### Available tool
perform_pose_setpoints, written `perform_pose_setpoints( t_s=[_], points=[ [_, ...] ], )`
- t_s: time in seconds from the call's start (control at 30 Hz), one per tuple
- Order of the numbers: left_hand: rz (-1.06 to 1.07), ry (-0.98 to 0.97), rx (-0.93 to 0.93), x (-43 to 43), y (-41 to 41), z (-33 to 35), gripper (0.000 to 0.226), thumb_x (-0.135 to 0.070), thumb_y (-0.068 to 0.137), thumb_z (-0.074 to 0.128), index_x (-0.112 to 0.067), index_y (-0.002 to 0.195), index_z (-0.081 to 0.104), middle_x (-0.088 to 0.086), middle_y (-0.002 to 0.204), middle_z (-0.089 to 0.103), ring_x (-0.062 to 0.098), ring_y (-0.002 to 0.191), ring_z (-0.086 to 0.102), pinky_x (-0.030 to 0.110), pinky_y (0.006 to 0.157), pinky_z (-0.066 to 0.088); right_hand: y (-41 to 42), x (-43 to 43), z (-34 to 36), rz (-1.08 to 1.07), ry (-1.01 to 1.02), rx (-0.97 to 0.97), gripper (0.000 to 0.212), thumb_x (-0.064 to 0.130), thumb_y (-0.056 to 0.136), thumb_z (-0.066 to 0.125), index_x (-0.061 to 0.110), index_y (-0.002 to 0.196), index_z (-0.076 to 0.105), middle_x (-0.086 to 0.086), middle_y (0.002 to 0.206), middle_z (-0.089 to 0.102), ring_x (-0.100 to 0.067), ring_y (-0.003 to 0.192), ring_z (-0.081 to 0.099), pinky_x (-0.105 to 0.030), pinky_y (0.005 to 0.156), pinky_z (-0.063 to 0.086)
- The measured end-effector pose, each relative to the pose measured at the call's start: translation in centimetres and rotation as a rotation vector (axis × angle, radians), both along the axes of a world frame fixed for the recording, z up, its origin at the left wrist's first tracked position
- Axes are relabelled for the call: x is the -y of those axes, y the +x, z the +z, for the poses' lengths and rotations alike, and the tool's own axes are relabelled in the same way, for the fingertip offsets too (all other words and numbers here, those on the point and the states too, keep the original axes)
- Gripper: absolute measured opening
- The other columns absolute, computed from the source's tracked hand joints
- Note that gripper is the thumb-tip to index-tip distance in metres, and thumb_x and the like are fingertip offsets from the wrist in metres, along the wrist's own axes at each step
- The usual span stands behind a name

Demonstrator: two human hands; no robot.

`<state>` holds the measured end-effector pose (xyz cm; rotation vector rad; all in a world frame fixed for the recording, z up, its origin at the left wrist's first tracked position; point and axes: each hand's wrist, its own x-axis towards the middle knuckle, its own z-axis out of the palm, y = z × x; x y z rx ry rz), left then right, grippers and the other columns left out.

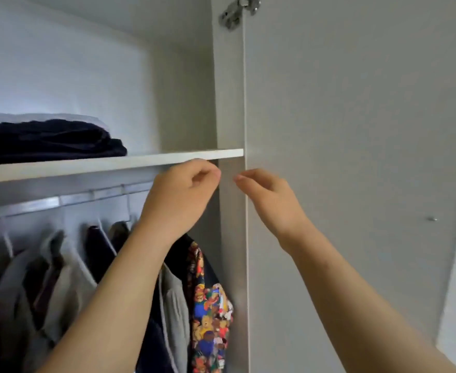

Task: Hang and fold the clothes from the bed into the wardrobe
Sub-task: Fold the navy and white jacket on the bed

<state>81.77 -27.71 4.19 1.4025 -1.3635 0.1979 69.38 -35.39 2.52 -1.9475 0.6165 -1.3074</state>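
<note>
Both hands are raised in front of the open wardrobe (229, 103), just under the right end of its shelf (114, 164). The left hand (183, 189) is curled into a loose fist with the thumb against the forefinger; whether it pinches anything cannot be told. The right hand (264, 192), just beside it and apart from it, has its fingers curled too, with nothing visible in them. It hangs in front of the near edge of the open door (356, 130).

On the shelf, far left, lies a folded pile of dark clothes (46, 141). Below the shelf runs a metal rail (60, 201) with clothes on white hangers (105, 238). Rightmost on the rail, below the left wrist, hangs a bright cartoon-print shirt (210, 305), with a grey garment (173, 297) just left of it. A metal hinge (237, 10) sits at the top of the door.
</note>
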Motion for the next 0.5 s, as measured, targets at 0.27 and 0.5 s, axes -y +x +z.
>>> perform_pose_setpoints(
  t_s=[0.27, 0.5],
  points=[
    [-0.568, 0.436, -0.142, 6.0, -22.7, -10.6, 0.015, -0.034, 0.084, 0.059, -0.036, 0.071, 0.066, -0.009, 0.08, 0.07, 0.014, 0.086, 0.066, 0.033, 0.081, 0.05, -24.9, -2.4, -11.6, -0.49, 0.398, 0.064, 0.01, 0.026, 0.088, 0.057, 0.031, 0.083, 0.064, 0.019, 0.084, 0.063, 0.005, 0.082, 0.055, -0.014, 0.064, 0.038],
    [-0.968, 0.737, -0.178, 1.4, -42.3, -18.5, 0.018, -0.028, 0.09, 0.052, -0.03, 0.078, 0.066, -0.009, 0.084, 0.069, 0.008, 0.085, 0.066, 0.025, 0.075, 0.049, -42.0, -11.9, -18.6, -0.848, 0.603, 0.116, 0.011, 0.022, 0.088, 0.056, 0.026, 0.08, 0.063, 0.015, 0.076, 0.061, -0.001, 0.072, 0.055, -0.018, 0.06, 0.038]
  ],
)
